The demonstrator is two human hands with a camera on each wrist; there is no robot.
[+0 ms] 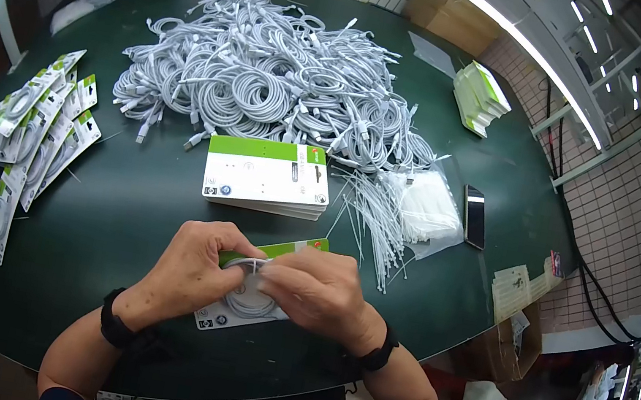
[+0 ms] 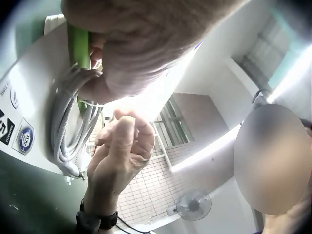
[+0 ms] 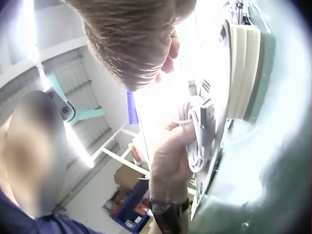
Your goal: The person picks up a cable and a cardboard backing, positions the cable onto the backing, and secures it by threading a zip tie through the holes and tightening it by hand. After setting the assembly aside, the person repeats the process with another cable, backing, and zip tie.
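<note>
My left hand (image 1: 197, 266) and right hand (image 1: 318, 296) angle inward, near each other, over the dark table (image 1: 133, 193). The left, thumb in front, grips the coiled cable (image 1: 250, 308) against the card (image 1: 218, 320); the right, fingers curled, pinches the white tie (image 1: 253, 264) at the coil's top.

Phone (image 1: 474, 217) on green table (image 1: 122, 208); cardboard boxes (image 1: 453, 16) beyond far edge; fan (image 2: 193, 204) near tiled wall (image 2: 139, 197).
</note>
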